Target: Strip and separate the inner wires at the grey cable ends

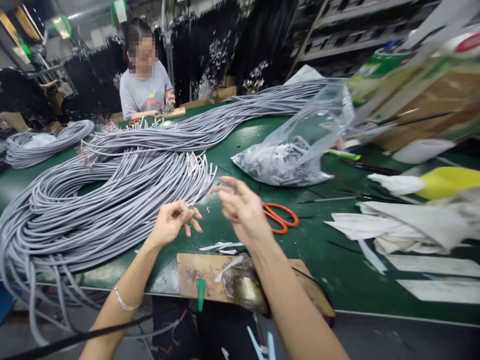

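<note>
My left hand is at the right end of a big bundle of grey cables, with thumb and forefinger pressed together and the other fingers loosely bent. Whatever may be in that pinch is too small to make out. Slightly blurred, my right hand hovers over the green table, fingers apart and nothing visible in them. Orange-handled scissors lie just right of it. Below my hands, a wooden board carries a metal fixture, partly hidden by my right forearm, and a green clip.
A clear plastic bag of grey scraps sits beyond my right hand. White strips lie by the board, cloths at the right. Across the table a person works at another board. A smaller cable coil lies far left.
</note>
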Demonstrator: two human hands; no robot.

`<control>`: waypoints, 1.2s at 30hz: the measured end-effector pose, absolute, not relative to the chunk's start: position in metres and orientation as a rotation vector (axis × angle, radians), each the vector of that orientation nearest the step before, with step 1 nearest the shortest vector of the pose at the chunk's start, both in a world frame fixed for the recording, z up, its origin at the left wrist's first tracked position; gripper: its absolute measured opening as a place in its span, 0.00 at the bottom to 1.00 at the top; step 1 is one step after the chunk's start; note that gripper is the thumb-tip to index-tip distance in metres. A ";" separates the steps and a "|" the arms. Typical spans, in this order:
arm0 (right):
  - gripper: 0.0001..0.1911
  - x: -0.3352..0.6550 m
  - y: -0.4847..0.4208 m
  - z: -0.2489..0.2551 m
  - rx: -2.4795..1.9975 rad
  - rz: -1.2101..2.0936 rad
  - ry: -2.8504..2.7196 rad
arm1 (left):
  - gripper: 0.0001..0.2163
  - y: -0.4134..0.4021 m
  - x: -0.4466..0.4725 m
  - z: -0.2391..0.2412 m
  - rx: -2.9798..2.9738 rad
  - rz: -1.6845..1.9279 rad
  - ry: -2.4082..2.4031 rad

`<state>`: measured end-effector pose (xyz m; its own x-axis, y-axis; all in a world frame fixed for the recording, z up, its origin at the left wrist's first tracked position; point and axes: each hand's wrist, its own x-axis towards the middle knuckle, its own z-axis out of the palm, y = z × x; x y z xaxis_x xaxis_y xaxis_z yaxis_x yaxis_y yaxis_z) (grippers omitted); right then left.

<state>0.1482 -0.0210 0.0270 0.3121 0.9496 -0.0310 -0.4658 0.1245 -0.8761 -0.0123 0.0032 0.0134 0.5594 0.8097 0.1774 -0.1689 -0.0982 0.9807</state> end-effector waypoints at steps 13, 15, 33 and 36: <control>0.19 0.123 -0.028 0.016 -1.108 0.798 -0.914 | 0.18 -0.005 -0.002 0.016 1.298 0.932 0.734; 0.17 0.122 -0.031 0.015 -1.163 0.604 -1.020 | 0.16 -0.005 0.000 0.015 1.380 1.017 0.893; 0.16 0.124 -0.044 0.014 -1.086 0.173 -1.483 | 0.20 -0.001 0.004 0.011 1.138 1.112 0.746; 0.14 0.127 -0.046 0.016 -1.114 0.156 -1.449 | 0.19 0.000 -0.002 0.014 1.223 1.132 0.802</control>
<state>0.1274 -0.0461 0.0164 0.2039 0.6865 0.6979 0.5227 0.5264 -0.6705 -0.0019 -0.0002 0.0145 0.2825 0.9541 0.0994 -0.2226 -0.0356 0.9743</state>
